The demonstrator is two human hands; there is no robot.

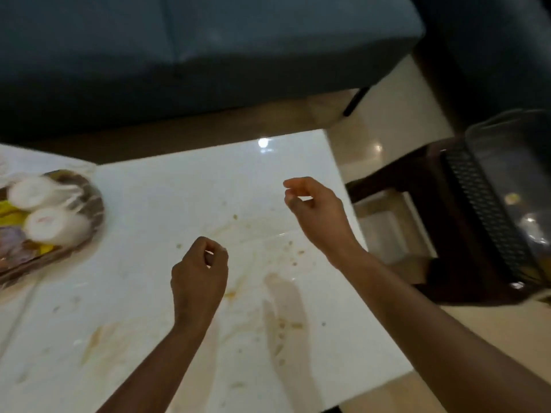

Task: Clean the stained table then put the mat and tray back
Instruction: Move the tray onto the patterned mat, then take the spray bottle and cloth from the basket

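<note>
Dim, warm indoor light. Overhead lamp gives a small specular glare spot on the glossy white table (262,186) near its far edge; second reflection on the floor tiles (377,149). Soft arm shadows on tabletop. Motion blur throughout, worst at left and right edges; wide-angle bending of straight edges.

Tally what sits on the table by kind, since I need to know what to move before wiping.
White cups: 2
Tray: 1
Total: 3
Both cups sit on the tray at the left of the stained table; the tray's other contents are too blurred to count.
</note>
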